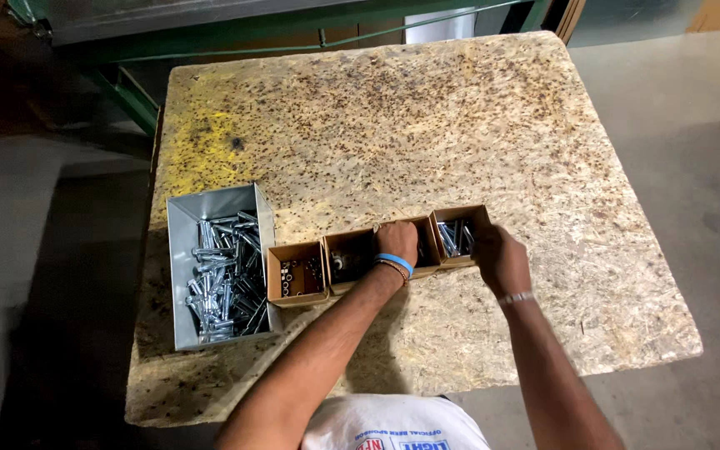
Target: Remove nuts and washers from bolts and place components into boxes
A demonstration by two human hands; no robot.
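A row of small open cardboard boxes sits on the chipboard table [460,125]. The leftmost box [295,273] holds small dark nuts. The one beside it [350,257] has a few dark parts. My left hand [397,242], with a blue wristband, reaches down into the third box [427,265], and its fingers are hidden inside. My right hand [500,257] is at the right wall of the rightmost box [458,236], which holds shiny bolts. Its fingertips curl over the rim and are out of sight.
An open grey metal bin [222,275] full of silver bolts stands at the left end of the row, touching the leftmost box. Green metal framing [135,96] runs behind the table's far left. Concrete floor [693,125] surrounds the table.
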